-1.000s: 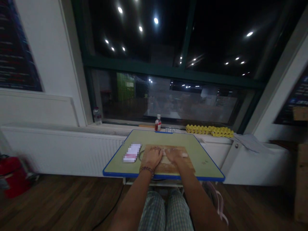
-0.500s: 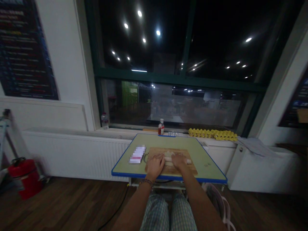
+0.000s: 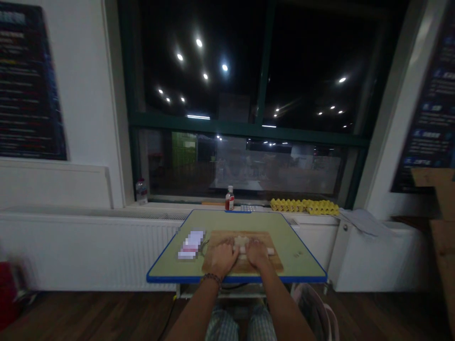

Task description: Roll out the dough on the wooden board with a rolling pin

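Note:
A wooden board (image 3: 276, 264) lies on a small green table with a blue edge (image 3: 167, 265). Across the board runs a pale rolling pin (image 3: 270, 251), its right end showing beyond my right hand. My left hand (image 3: 224, 258) rests over the pin's left part, and my right hand (image 3: 256, 252) lies on it further right. Both palms face down, pressing on the pin. Pale dough (image 3: 242, 240) shows between and beyond my hands; its outline is partly hidden by them. A bracelet circles my left wrist.
A blurred-out white item (image 3: 192, 245) lies left of the board. On the sill behind stand a small bottle (image 3: 229, 199), a clear bottle (image 3: 141, 192) and yellow egg trays (image 3: 304, 206). A pink bag (image 3: 313, 308) hangs at the lower right.
The camera view has shifted, so the table sits lower and further left in the picture. Both hands remain on the rolling pin, slightly further forward on the board.

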The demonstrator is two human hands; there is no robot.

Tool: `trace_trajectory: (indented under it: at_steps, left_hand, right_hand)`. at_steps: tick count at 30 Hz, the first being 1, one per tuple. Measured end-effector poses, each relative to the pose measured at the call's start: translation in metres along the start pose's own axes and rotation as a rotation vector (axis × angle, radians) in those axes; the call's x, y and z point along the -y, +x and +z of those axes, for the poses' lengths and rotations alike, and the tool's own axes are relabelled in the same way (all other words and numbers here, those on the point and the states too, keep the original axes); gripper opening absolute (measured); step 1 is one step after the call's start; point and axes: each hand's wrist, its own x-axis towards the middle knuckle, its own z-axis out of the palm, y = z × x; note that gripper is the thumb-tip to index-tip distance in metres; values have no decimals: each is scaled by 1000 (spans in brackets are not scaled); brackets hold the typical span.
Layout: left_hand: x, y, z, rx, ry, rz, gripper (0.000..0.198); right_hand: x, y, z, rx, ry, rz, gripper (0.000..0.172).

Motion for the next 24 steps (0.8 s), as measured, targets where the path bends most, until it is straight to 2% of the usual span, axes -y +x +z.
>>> trace_trajectory:
  at_steps: [7,13,24]
  left_hand:
    - [3,17,10,14,32,24,54]
    - [4,30,16,4,17,-4,55]
    - [8,57,24,64,-15,-10,57]
  right_hand:
    - [-1,14,3,-31,35,21,48]
    - [-2,24,9,-25,45,49,54]
    - [-2,35,-3,6,-35,-82,47]
